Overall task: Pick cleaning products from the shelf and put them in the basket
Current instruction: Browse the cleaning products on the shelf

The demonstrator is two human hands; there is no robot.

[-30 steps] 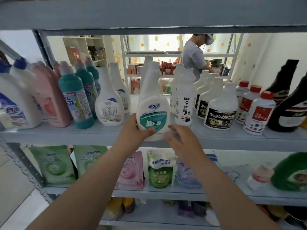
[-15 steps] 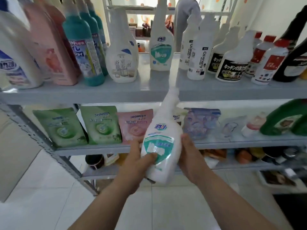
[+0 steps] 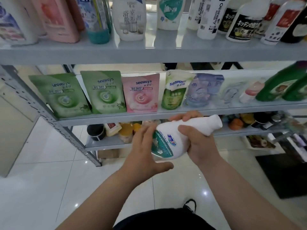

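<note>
While the white cleaner bottle (image 3: pixel 169 133) lies almost sideways in the middle of the frame, its neck points to the right and its teal-labelled base to the lower left. The right hand (image 3: pixel 201 146) holds it around the narrower upper part, thumb in front and fingers curled behind. The left hand (image 3: pixel 144 151) is open with straight fingers, which touch the label near the base. The bottle is in the air before the grey metal shelf (image 3: pixel 149 52), just under the board with the seaways refill pouches (image 3: pixel 141 95). Other bottles (image 3: pixel 129 19) stand along the top of the frame
</note>
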